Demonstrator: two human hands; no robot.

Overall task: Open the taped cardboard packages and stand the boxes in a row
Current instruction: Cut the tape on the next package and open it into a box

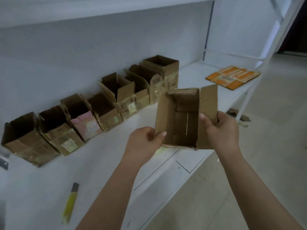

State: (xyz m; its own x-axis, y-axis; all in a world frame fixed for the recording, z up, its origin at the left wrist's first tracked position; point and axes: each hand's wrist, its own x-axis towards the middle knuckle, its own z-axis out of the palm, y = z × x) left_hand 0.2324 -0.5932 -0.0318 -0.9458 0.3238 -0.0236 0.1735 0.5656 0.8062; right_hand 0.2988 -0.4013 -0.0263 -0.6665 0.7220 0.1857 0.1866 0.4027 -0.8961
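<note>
I hold an opened brown cardboard box [181, 123] above the front edge of the white shelf, its open top facing me and its flaps spread. My left hand [144, 141] pinches the box's left wall, thumb inside. My right hand [221, 128] grips the right wall and its flap, thumb inside too. Several opened cardboard boxes [93, 112] stand upright in a row along the shelf's back wall, from far left to the tall box [162, 70] at the right end. Old tape and labels show on their fronts.
A yellow utility knife [70, 203] lies on the white shelf [103, 163] near its front left. A flattened orange carton [232, 76] lies farther right on the shelf. Cardboard scraps [235, 113] sit on the floor beyond the shelf's edge. Another shelf runs overhead.
</note>
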